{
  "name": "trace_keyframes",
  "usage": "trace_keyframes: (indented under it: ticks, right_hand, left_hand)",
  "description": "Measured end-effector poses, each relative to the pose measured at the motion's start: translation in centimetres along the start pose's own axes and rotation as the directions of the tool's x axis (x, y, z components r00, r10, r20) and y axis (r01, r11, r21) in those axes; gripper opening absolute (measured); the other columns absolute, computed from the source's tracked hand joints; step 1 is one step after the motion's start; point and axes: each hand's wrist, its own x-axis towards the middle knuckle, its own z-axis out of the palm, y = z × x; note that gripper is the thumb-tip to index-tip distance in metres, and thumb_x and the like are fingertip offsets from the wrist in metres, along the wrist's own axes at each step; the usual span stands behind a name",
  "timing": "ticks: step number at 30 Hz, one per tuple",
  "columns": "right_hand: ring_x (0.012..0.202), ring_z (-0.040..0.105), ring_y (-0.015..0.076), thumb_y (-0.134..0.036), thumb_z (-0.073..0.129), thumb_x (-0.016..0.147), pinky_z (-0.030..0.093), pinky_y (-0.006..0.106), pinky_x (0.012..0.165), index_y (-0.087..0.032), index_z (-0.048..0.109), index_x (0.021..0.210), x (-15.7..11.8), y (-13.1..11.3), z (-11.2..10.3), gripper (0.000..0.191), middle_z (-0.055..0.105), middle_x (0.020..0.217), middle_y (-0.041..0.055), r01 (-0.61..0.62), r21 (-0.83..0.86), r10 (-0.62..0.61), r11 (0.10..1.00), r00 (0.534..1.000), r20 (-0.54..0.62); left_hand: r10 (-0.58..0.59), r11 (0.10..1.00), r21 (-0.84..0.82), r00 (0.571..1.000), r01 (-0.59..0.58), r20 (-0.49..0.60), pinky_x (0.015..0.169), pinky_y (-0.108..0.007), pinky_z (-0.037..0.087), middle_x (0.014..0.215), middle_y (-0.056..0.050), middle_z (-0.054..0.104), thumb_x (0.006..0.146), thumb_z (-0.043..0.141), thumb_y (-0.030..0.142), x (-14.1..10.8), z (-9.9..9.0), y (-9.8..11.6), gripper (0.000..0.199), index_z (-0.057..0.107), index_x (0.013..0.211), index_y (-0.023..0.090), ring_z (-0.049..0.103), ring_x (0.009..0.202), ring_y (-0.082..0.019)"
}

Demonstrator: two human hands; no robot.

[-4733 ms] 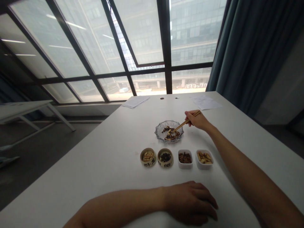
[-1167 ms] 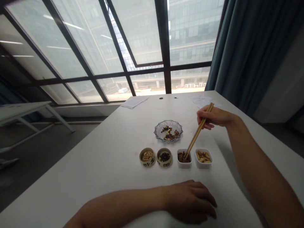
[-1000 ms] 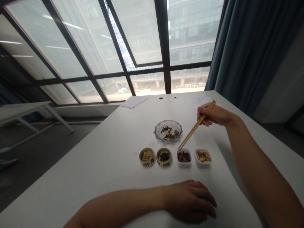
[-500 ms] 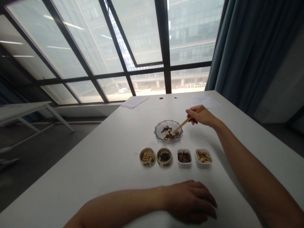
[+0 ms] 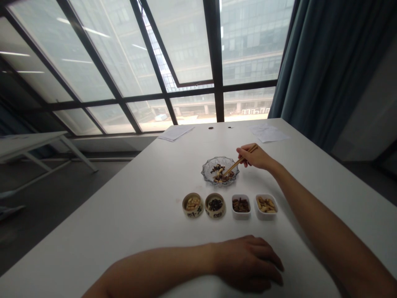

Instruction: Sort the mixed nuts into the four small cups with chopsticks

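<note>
Head: chopsticks (image 5: 235, 164) in right hand (image 5: 253, 156); tips (image 5: 224, 175) in bowl (image 5: 205, 176)

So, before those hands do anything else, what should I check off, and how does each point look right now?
1. Right hand gripping the chopsticks: ok.
2. Chopstick tips inside the glass bowl, down at the mixed pieces: ok.
3. A piece pinched between the tips: cannot tell, too small.
4. Two round dishes and two white tubs upright: ok.
5. Left hand clear of those containers: ok, it lies on the near side.
</note>
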Motion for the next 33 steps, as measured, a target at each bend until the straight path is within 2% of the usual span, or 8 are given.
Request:
trace_keyframes:
  ticks: [5, 9, 12, 16, 20, 23, 29, 33]
  right_hand:
    - [0.035, 0.052, 0.0119, -0.067, 0.067, 0.088, 0.037, 0.022, 0.035, -0.016, 0.067, 0.060, 0.4, 0.8, 0.3, 0.058, 0.064, 0.048, 0.0065, -0.020, 0.021, 0.022, 1.000, 0.995, -0.096]
    - [0.032, 0.049, 0.0112, -0.069, 0.066, 0.088, 0.035, 0.023, 0.033, -0.016, 0.065, 0.057, 0.6, 0.5, 0.2, 0.061, 0.063, 0.045, 0.0072, -0.024, 0.039, 0.030, 0.999, 0.987, -0.159]
    - [0.032, 0.047, 0.0110, -0.070, 0.067, 0.087, 0.033, 0.023, 0.032, -0.016, 0.065, 0.057, 0.4, -0.3, -0.5, 0.061, 0.062, 0.045, 0.0078, -0.032, 0.070, 0.044, 0.997, 0.982, -0.185]
    - [0.034, 0.047, 0.0109, -0.072, 0.068, 0.086, 0.032, 0.023, 0.032, -0.016, 0.065, 0.059, -0.2, -1.5, -2.6, 0.062, 0.064, 0.047, 0.0089, -0.015, 0.124, 0.037, 0.992, 0.984, -0.175]
    - [0.034, 0.046, 0.0108, -0.072, 0.071, 0.085, 0.030, 0.024, 0.032, -0.016, 0.067, 0.061, -1.3, -3.0, -5.2, 0.061, 0.064, 0.048, 0.0094, 0.008, 0.155, 0.006, 0.988, 0.996, -0.093]
    - [0.034, 0.047, 0.0112, -0.070, 0.072, 0.085, 0.029, 0.023, 0.031, -0.015, 0.069, 0.063, -2.3, -4.4, -6.6, 0.059, 0.065, 0.050, 0.0099, -0.018, 0.163, 0.015, 0.987, 1.000, 0.024]
    - [0.036, 0.052, 0.0135, -0.062, 0.073, 0.088, 0.036, 0.024, 0.034, -0.014, 0.073, 0.069, -3.6, -6.1, -7.3, 0.051, 0.062, 0.046, 0.0071, -0.111, 0.089, 0.081, 0.990, 0.953, 0.290]
    - [0.037, 0.054, 0.0136, -0.061, 0.074, 0.089, 0.038, 0.024, 0.034, -0.014, 0.073, 0.070, -3.6, -6.2, -7.4, 0.051, 0.066, 0.051, 0.0091, -0.126, 0.081, 0.094, 0.989, 0.943, 0.319]
  left_hand:
    - [0.007, 1.000, 0.012, 1.000, -0.007, 0.012, 0.122, -0.031, 0.039, 0.136, -0.007, 0.067, 0.098, 0.049, 0.038, 0.1, -0.2, 0.1, 0.036, 0.069, 0.120, 0.018, 0.060, 0.128, -0.020]
    - [0.016, 1.000, 0.017, 1.000, -0.016, 0.010, 0.122, -0.031, 0.039, 0.135, -0.007, 0.067, 0.098, 0.050, 0.037, 0.1, -0.2, 0.1, 0.036, 0.069, 0.120, 0.017, 0.060, 0.128, -0.020]
    - [0.012, 1.000, 0.012, 1.000, -0.013, 0.018, 0.121, -0.032, 0.040, 0.136, -0.008, 0.067, 0.097, 0.051, 0.037, 0.1, -0.2, 0.1, 0.035, 0.068, 0.120, 0.018, 0.060, 0.129, -0.021]
    - [-0.003, 1.000, 0.003, 1.000, 0.003, 0.014, 0.120, -0.032, 0.042, 0.135, -0.008, 0.067, 0.096, 0.052, 0.037, 0.1, -0.3, 0.1, 0.033, 0.068, 0.119, 0.019, 0.061, 0.129, -0.021]
    - [-0.013, 1.000, 0.010, 1.000, 0.013, 0.020, 0.121, -0.032, 0.041, 0.136, -0.007, 0.067, 0.097, 0.050, 0.038, 0.0, -0.2, 0.2, 0.035, 0.069, 0.119, 0.019, 0.060, 0.129, -0.021]
    - [-0.002, 1.000, 0.010, 1.000, 0.002, 0.019, 0.122, -0.031, 0.039, 0.136, -0.007, 0.067, 0.098, 0.048, 0.038, 0.0, -0.2, 0.1, 0.037, 0.070, 0.120, 0.018, 0.059, 0.129, -0.021]
    - [0.014, 1.000, 0.008, 1.000, -0.014, -0.001, 0.121, -0.030, 0.039, 0.134, -0.007, 0.068, 0.098, 0.047, 0.038, 0.1, -0.2, 0.1, 0.039, 0.072, 0.118, 0.016, 0.060, 0.126, -0.021]
    - [0.009, 1.000, 0.007, 1.000, -0.009, -0.004, 0.121, -0.031, 0.039, 0.133, -0.007, 0.068, 0.098, 0.047, 0.038, 0.1, -0.2, 0.1, 0.038, 0.072, 0.117, 0.016, 0.060, 0.126, -0.021]
